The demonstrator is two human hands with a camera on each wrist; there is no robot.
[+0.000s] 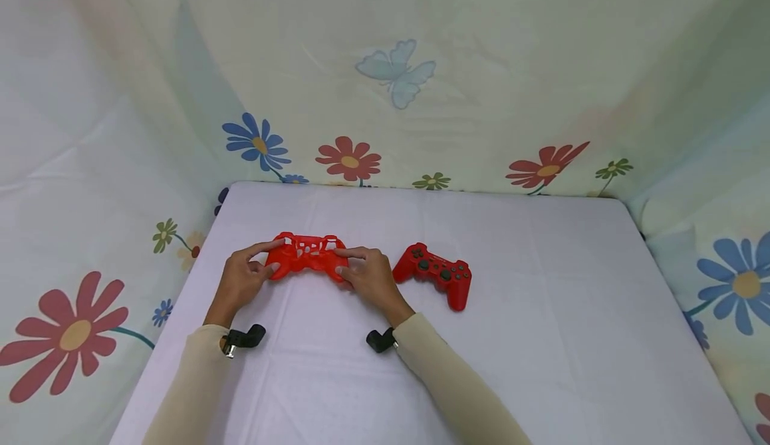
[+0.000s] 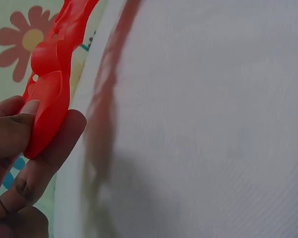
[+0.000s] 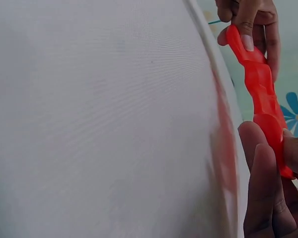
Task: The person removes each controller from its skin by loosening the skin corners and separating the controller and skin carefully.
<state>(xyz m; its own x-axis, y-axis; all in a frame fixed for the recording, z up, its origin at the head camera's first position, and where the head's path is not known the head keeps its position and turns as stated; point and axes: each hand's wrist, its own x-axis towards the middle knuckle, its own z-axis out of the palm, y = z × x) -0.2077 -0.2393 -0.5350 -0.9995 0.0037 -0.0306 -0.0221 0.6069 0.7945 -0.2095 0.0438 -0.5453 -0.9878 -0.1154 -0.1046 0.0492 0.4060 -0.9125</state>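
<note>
A thin, bright red game controller cover (image 1: 321,260) with cut-out holes is held up between both hands over the left part of the table. My left hand (image 1: 240,279) pinches its left grip between thumb and fingers, also visible in the left wrist view, where the cover (image 2: 52,99) hangs above the cloth. At the other end, my right hand (image 1: 375,281) pinches the right grip. Both ends of the cover (image 3: 260,94) show in the right wrist view, a hand on each. Just right of my right hand lies a red game controller (image 1: 428,266) with dark sticks and buttons.
A white cloth covers the table (image 1: 541,331). Flower-printed curtains (image 1: 481,97) hang behind it and along both sides. Each wrist wears a strap with a small black camera mount (image 1: 245,337).
</note>
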